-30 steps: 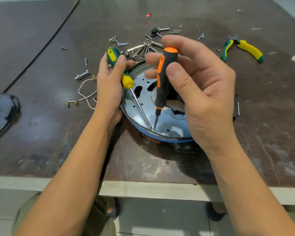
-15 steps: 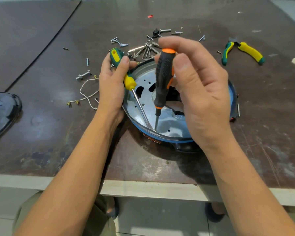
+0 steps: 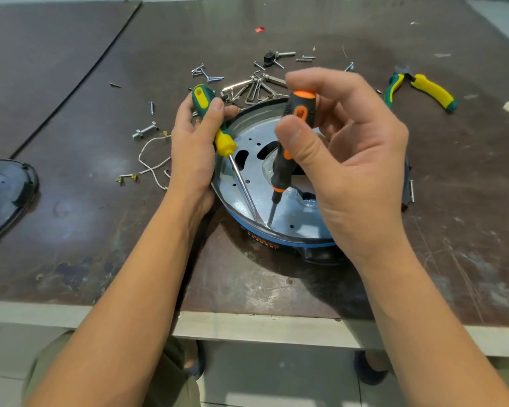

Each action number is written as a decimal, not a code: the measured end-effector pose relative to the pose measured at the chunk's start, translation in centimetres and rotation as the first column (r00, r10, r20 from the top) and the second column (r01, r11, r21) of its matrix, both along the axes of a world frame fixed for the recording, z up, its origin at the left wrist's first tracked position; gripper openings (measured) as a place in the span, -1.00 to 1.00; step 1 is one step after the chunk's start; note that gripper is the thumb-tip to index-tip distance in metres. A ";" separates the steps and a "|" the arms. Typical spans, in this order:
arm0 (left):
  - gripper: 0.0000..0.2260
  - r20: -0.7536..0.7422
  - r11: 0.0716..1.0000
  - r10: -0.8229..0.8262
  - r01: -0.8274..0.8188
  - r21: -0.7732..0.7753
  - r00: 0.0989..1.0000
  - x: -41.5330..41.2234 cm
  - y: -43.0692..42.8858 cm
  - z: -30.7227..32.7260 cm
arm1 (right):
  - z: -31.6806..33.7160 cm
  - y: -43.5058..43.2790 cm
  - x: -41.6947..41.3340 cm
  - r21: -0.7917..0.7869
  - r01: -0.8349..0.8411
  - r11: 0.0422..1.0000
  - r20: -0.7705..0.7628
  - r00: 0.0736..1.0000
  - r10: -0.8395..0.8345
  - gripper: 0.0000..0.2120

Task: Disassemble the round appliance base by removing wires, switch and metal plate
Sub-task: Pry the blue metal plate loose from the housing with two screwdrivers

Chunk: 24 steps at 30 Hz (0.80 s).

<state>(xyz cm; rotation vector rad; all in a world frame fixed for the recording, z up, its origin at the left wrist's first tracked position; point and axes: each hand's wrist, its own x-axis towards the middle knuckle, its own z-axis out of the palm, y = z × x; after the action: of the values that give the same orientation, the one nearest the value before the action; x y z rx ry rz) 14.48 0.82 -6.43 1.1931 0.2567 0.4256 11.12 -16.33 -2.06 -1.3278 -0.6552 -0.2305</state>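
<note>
The round appliance base (image 3: 279, 242), blue-rimmed with a silver metal plate (image 3: 256, 183) inside, lies in the middle of the table. My left hand (image 3: 193, 148) grips a green-and-yellow screwdriver (image 3: 215, 124) whose shaft slants down to the plate's near edge. My right hand (image 3: 347, 160) holds a black-and-orange screwdriver (image 3: 288, 148) nearly upright, thumb on its handle, with the tip beside the other tip at the near rim. My right hand hides the base's right half. Loose white wires (image 3: 150, 160) lie left of the base.
Several screws, bolts and hex keys (image 3: 253, 86) are scattered behind the base. Green-and-yellow pliers (image 3: 423, 89) lie at the back right. A dark plastic cover (image 3: 3, 195) sits at the left edge. The table's front edge (image 3: 247, 324) is close below the base.
My right hand has turned the orange screwdriver, with the thumb shifting lower on the handle. Both tips stay at the plate's near edge. The left hand has hardly moved.
</note>
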 end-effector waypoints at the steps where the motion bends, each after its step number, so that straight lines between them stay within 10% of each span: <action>1: -0.62 -0.004 1.000 -0.005 0.005 -0.014 1.000 0.0 0.0 0.0 | -0.1 -0.1 0.1 0.008 0.011 1.000 -0.006 1.000 -0.011 -0.73; 24: -0.56 0.057 0.974 0.067 -0.053 -0.221 0.996 0.1 0.1 0.1 | -0.5 -0.4 0.2 0.038 0.090 0.995 -0.053 0.995 -0.088 -0.76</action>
<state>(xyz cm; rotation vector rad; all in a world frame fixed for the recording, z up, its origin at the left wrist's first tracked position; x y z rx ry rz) 14.54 0.94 -6.36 0.9552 0.2774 0.4753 11.33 -16.73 -2.54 -1.3217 -0.5462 -0.2789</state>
